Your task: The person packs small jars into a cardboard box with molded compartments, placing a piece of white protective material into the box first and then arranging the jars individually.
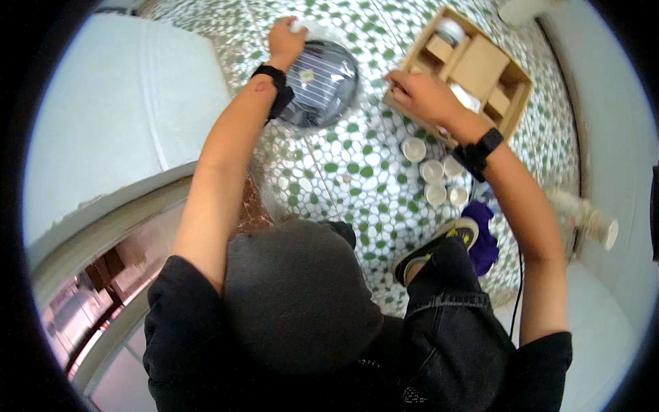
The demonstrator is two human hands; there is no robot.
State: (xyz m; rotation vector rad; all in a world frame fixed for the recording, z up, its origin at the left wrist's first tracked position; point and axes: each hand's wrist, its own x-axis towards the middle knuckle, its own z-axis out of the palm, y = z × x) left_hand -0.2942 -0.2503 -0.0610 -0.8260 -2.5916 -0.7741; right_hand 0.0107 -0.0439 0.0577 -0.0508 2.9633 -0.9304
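My left hand [287, 45] is at the far side of a round dark item [323, 85] wrapped in clear plastic, with pale parallel lines and a small label. A small white object [295, 25] shows between my left thumb and fingers; blur hides what it is. My right hand [426, 98] is over the left rim of a shallow cardboard box [521, 105], fingers bent and apart, with nothing seen in them. Inside the box are cardboard dividers [479, 59], a round white-and-dark item [450, 32] and a white piece [465, 98].
Several small white cups [432, 171] stand on the pebble-patterned floor [355, 180] below the box. A purple cloth [482, 239] lies by my shoe [437, 247]. White pipe ends [600, 226] jut out at the right wall [612, 129]. A pale ledge [128, 92] borders the left.
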